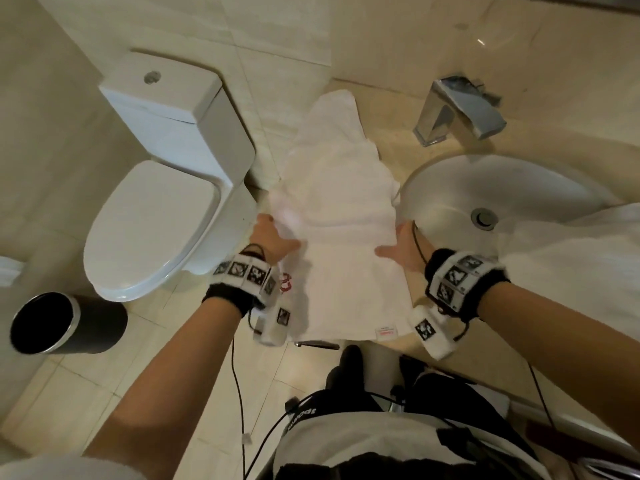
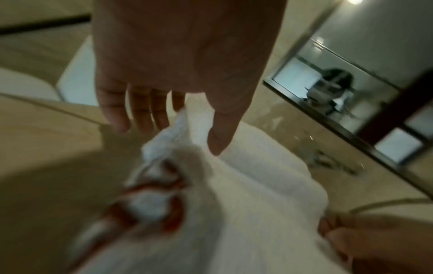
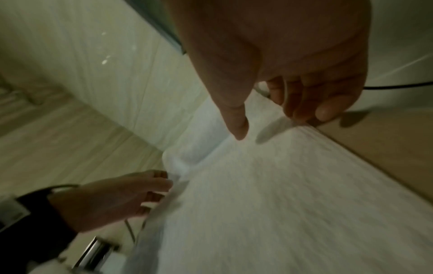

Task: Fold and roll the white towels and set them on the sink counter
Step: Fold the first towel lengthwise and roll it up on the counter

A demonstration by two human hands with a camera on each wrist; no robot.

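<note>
**Squaring the fold before the roll**

With its labelled end hanging off the near edge, the towel [image 1: 346, 237] lies lengthwise on the desk [image 1: 391, 147], between toilet [image 1: 156, 188] and sink [image 1: 485, 195]. Its long axis runs away from the person toward the wall. The left hand [image 1: 273, 239] grips the left edge, fingers under and thumb on top. The right hand [image 1: 401, 249] lies relaxed, thumb resting on the right edge. Better to draw both edges parallel and smooth the bunched far end before rolling.
</note>
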